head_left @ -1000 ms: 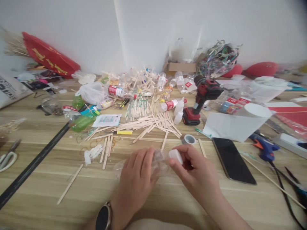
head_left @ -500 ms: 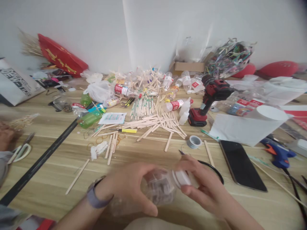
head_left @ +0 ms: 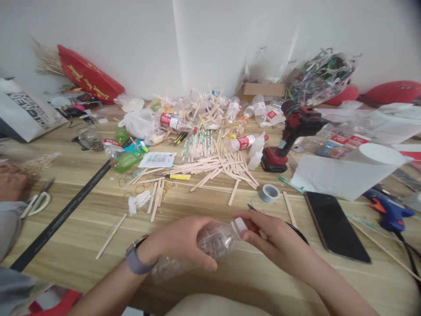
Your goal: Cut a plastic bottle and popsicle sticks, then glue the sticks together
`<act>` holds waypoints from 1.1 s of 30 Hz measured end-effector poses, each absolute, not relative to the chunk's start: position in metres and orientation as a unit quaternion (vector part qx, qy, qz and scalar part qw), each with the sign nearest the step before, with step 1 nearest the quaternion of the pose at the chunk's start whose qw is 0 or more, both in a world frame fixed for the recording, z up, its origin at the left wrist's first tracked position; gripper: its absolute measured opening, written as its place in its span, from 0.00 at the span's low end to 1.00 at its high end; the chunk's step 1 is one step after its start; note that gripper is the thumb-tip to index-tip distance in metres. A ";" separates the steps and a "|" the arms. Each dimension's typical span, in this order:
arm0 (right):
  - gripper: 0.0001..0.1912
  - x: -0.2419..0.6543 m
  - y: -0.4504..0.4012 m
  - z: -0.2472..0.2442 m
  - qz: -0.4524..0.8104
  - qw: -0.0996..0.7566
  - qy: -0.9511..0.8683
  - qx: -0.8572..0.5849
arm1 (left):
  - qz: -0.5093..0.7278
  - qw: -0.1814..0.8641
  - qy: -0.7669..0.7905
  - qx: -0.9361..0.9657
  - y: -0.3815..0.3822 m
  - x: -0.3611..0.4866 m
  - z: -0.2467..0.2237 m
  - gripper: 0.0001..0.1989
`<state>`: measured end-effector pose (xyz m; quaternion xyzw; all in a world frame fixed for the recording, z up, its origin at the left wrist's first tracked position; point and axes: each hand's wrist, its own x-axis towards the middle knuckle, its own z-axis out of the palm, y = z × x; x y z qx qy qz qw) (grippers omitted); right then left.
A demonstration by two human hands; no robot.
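A clear plastic bottle (head_left: 219, 240) lies tilted above the table's near edge, its neck toward the right. My left hand (head_left: 184, 243) is wrapped around its body, and the bottle's base end shows under the wrist. At the neck sits a white cap (head_left: 239, 228). The thumb and fingers of my right hand (head_left: 263, 230) pinch this cap at its right side. Behind my right hand, a black cable-like loop (head_left: 297, 232) is partly hidden. A roll of thin wire (head_left: 270, 193) stands just beyond.
Wooden craft sticks (head_left: 210, 166), plastic bottles (head_left: 243, 142) and a cordless drill (head_left: 289, 136) crowd the table's middle. At right lie a phone (head_left: 337, 226) and a blue glue gun (head_left: 388, 208). Another person's hand (head_left: 13, 182) rests at left near scissors (head_left: 37, 202).
The cap and my right hand have shifted slightly left and up, and the cap now sits at the bottle's neck. The whole view has moved a little.
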<state>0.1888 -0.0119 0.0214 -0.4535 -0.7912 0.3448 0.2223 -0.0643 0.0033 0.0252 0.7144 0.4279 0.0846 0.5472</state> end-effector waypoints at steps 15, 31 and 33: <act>0.11 0.189 -0.019 -0.009 0.289 0.271 -0.808 -0.435 | 0.563 0.558 0.394 0.465 0.054 -0.086 0.030 0.36; 0.17 0.178 -0.029 -0.033 0.300 0.164 -0.827 -0.447 | 0.625 0.399 0.467 0.482 0.084 -0.097 -0.032 0.34; 0.17 0.176 -0.029 -0.032 0.302 0.159 -0.828 -0.444 | 0.618 0.399 0.468 0.489 0.081 -0.100 -0.041 0.35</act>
